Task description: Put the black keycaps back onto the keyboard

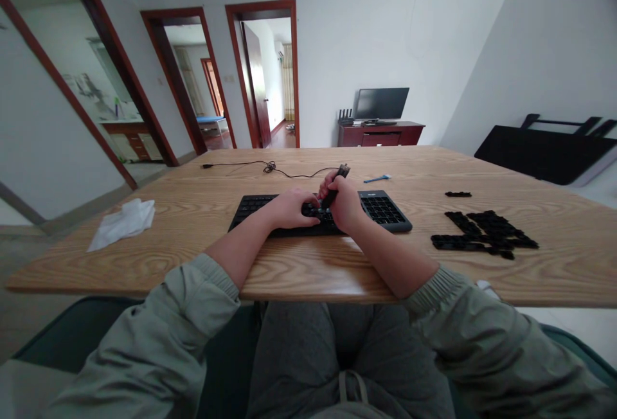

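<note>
A black keyboard (253, 207) lies across the table in front of me. Its right-hand block shows a grid of bare sockets without keycaps. My right hand (343, 202) is wrapped round a slim black handheld tool (342, 172), tilted over the middle of the keyboard; its lower end is hidden by my fingers. My left hand (295, 208) rests on the middle of the keyboard, with thumb and fingers apart. Loose black keycaps (496, 229) lie in a pile to the right, with a short strip of them (457, 195) behind.
A thin black cable (301, 176) with a knot runs behind the keyboard to a plug at the left. A small blue brush (376, 179) lies beyond my right hand. White crumpled tissue (125, 221) sits at the left of the wooden table (193, 265). A partly hidden white object (488, 289) is at the front edge.
</note>
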Action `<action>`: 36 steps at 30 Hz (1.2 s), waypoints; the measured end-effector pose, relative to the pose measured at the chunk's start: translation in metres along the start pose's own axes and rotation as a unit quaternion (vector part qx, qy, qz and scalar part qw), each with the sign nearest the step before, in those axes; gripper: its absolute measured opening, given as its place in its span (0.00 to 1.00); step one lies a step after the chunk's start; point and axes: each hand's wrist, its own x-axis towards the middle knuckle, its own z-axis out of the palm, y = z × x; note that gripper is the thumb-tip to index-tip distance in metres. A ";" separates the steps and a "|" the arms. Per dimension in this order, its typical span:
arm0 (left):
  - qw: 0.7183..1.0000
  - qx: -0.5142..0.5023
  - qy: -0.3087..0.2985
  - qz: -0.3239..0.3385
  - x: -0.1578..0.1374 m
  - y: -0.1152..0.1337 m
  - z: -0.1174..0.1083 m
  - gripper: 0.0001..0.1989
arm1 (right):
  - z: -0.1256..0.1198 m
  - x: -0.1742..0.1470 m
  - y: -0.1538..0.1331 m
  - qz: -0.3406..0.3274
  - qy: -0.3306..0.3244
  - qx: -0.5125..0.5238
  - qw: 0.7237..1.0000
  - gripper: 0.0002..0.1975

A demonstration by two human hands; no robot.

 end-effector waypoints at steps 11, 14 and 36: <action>0.995 -0.088 0.002 0.042 0.005 -0.008 0.014 0.16 | 0.032 0.002 0.010 -0.009 0.155 0.078 0.985 0.13; 0.995 -0.088 0.033 0.043 0.003 -0.007 0.019 0.19 | 0.034 0.003 0.012 -0.027 0.171 0.068 0.983 0.13; 0.993 -0.081 0.066 0.056 -0.002 -0.009 0.020 0.06 | 0.024 0.013 -0.038 -0.080 0.168 0.153 0.971 0.16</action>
